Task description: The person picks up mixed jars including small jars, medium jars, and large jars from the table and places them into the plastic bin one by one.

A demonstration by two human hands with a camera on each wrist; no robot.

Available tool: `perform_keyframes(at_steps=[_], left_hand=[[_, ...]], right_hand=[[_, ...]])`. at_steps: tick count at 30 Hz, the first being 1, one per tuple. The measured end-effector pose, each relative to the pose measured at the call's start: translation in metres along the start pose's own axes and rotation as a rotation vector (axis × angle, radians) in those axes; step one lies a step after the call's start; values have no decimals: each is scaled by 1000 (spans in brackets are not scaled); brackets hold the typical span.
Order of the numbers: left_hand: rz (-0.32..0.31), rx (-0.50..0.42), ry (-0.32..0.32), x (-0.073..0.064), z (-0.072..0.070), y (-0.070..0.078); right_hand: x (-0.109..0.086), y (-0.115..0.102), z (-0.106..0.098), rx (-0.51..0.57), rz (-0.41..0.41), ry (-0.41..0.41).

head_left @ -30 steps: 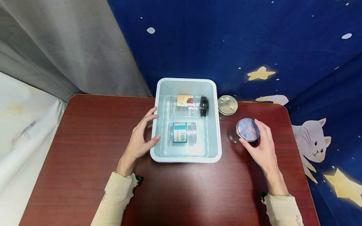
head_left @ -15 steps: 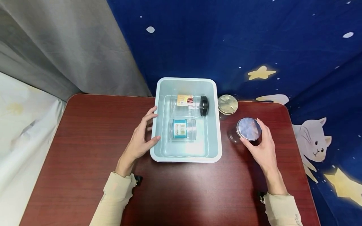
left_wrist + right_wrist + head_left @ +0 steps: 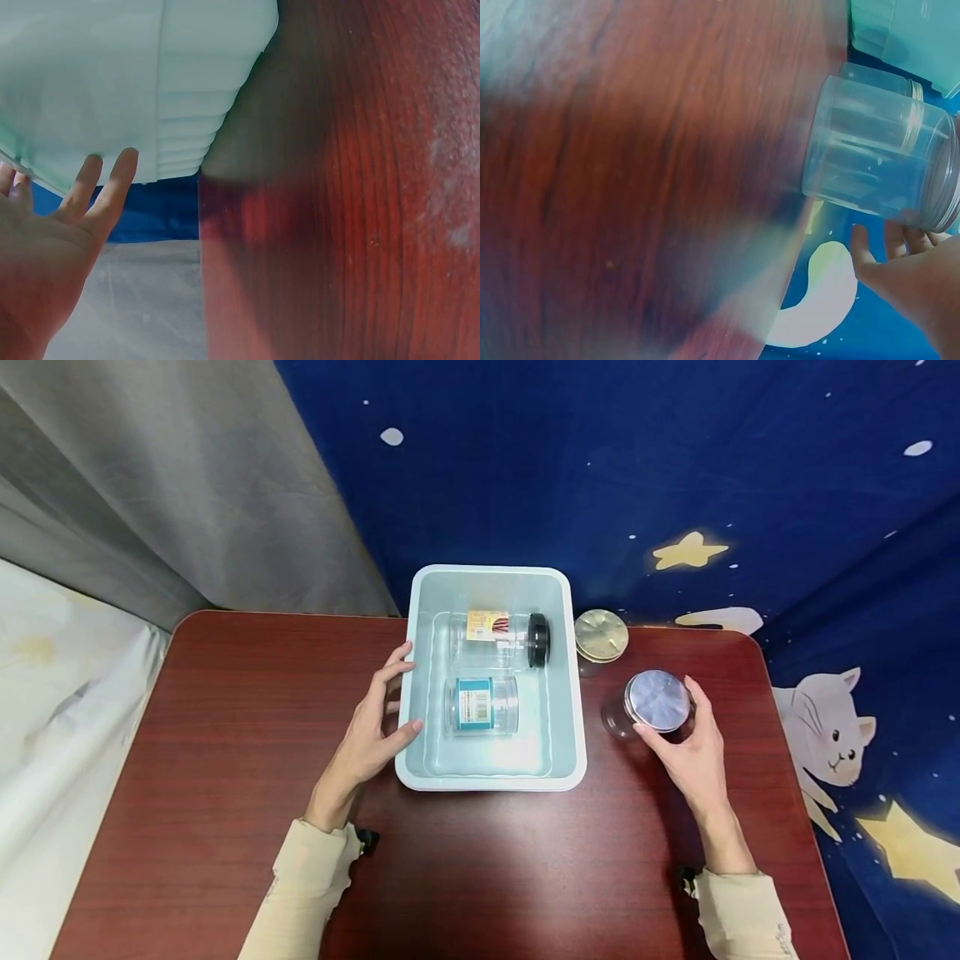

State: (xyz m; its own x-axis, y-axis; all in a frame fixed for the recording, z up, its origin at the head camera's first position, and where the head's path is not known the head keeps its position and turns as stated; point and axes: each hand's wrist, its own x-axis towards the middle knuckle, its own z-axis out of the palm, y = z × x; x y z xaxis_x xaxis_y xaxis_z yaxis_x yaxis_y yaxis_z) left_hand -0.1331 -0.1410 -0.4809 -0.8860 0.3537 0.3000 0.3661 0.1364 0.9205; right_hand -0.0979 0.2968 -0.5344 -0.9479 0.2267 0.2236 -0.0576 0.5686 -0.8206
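My right hand (image 3: 696,752) pinches the silver lid (image 3: 658,700) of a clear jar (image 3: 881,154), thumb on the near side and fingers on the far right. The jar stands upright on the table. My left hand (image 3: 367,731) touches the left rim of a pale blue plastic basin (image 3: 491,783), its thumb at the rim and its fingers spread loosely along the outer wall. Inside the basin lie two clear jars on their sides. One jar (image 3: 491,639) has a black lid and a yellow label; the other jar (image 3: 482,704) has a teal label.
A second silver-lidded jar (image 3: 602,637) stands by the basin's upper right corner, near the table's far edge. A dark red wooden table (image 3: 255,735) bears everything. Behind it hang a grey curtain (image 3: 202,493) and a blue curtain (image 3: 525,460) with stars.
Inside the basin the teal-labelled jar has rolled slightly away, towards the black-lidded one. My right fingers have shifted a little around the lid's right side. The left hand holds its place.
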Motion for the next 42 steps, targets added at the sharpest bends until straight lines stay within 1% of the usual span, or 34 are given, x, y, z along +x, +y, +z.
perform_keyframes(at_steps=[3,6,10,13,14,17,20,23,30,36,42], left_hand=[[4,-8,9,0,0,-1],[21,-18,22,-2,0,-6],[20,-28,29,-5,0,-24],[11,-38,35,-8,-1,-36],[11,-42,37,-8,-1,-38],[14,-50,42,-9,-1,-40],[14,-54,45,-9,-1,-40],[12,-61,47,-9,0,-40],[12,-74,60,-11,2,-42],[14,-76,62,-9,4,-41],[14,-81,67,-8,5,-41]], right_hand=[[2,-4,1,80,-6,0],[2,-16,0,143,-8,-21],[1,-26,0,241,5,-59],[1,-25,2,327,16,-74],[1,-24,3,353,18,-77],[1,-20,6,448,28,-86],[1,-16,8,514,33,-84],[1,-14,8,527,45,-76],[-1,-15,9,504,57,-56],[-1,-17,7,509,61,-17],[-1,-18,5,527,69,-2]])
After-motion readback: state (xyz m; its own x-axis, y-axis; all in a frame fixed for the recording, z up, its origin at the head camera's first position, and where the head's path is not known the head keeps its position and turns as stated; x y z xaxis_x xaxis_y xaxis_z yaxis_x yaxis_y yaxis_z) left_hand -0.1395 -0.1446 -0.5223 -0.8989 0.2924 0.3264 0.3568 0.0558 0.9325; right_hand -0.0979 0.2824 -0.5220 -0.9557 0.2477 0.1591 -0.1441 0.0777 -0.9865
